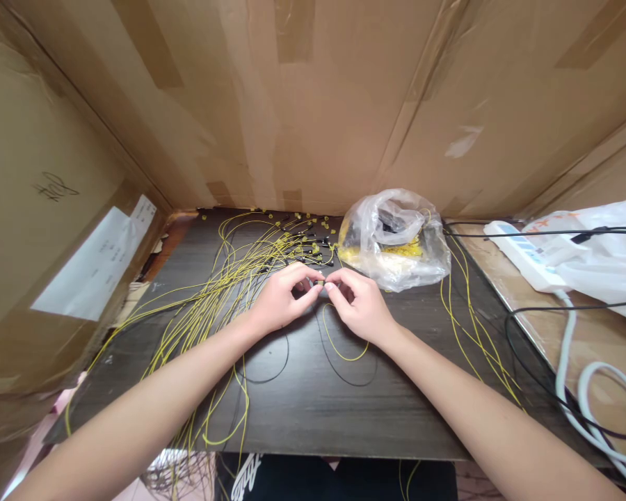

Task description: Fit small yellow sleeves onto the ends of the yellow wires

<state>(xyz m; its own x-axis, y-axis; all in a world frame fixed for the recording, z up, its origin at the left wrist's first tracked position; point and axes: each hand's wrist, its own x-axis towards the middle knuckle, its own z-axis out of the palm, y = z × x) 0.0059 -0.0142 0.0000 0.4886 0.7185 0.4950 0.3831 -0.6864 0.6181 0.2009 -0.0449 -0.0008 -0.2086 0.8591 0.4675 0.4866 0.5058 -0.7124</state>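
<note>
At the middle of the dark tabletop (344,410), my left hand (286,296) and my right hand (359,303) meet at their fingertips. Both are closed in a pinch on a small dark connector (320,282), partly hidden by the fingers. A thin yellow wire (344,356) loops down below my right hand, and thin dark lines curve on the table beneath both hands. Just beyond my left hand lies a bunch of yellow wires (203,320) with small black ends, among scattered small yellow pieces (316,247).
A clear plastic bag (396,268) with yellow and black contents stands behind my right hand. At the right are a white power strip (526,257), a white bag (599,257), black cables and a coiled pale cable (568,334). Cardboard walls (318,125) enclose the back and left.
</note>
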